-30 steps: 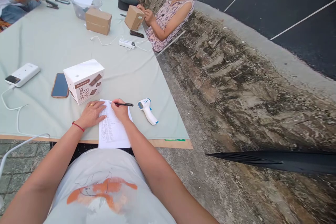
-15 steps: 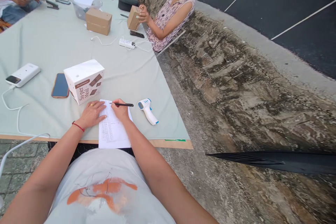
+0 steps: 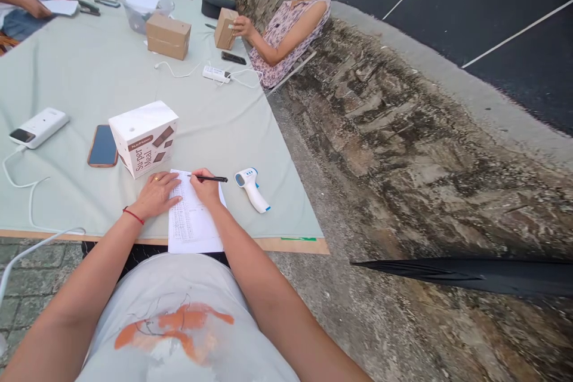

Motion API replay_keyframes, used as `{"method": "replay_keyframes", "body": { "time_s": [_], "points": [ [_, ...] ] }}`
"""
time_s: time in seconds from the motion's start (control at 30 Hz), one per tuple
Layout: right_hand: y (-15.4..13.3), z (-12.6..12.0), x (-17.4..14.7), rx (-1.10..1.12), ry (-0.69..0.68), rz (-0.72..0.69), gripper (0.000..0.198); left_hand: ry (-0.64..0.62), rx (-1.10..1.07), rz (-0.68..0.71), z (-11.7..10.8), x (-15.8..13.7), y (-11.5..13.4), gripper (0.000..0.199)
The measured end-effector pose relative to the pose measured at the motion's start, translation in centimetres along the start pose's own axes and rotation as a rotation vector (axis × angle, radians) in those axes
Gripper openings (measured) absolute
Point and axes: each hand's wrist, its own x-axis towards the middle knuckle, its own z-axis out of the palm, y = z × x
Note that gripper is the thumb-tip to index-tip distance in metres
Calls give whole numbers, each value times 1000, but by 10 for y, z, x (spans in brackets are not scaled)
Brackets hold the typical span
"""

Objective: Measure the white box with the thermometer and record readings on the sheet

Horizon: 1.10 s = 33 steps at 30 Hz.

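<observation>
A printed sheet of paper (image 3: 196, 233) lies at the near edge of the table, with its lower end close to my shirt. My left hand (image 3: 156, 195) rests flat on the sheet's left side, fingers spread. In my right hand (image 3: 206, 190) is a black pen (image 3: 212, 178), its tip over the upper part of the sheet. Just beyond my left hand stands a white box (image 3: 145, 137) with brown print. A phone (image 3: 102, 146) lies to the left of that box. Right of the sheet rests a white and blue infrared thermometer (image 3: 253, 190).
A white power bank (image 3: 40, 128) with a cable sits at the left. Farther back are a cardboard box (image 3: 168, 37), a plastic tub (image 3: 136, 22) with papers and a power strip (image 3: 216, 74). Across the table, a person holds a smaller carton (image 3: 226, 28); others sit at the far end.
My hands and the pen have barely moved. At the right, the person's carton has shifted slightly left. At the far left, another person's papers have been lowered towards the table edge.
</observation>
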Motion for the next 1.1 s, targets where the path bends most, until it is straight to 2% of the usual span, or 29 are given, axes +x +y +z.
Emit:
{"method": "replay_keyframes", "body": {
  "time_s": [0.5,1.1],
  "points": [
    [-2,0,-1,60,26,26,11,-12,-8,-6,-1,0,-1,48],
    [-1,1,0,-4,30,28,10,-5,-16,-6,0,0,-1,46]
  ]
}}
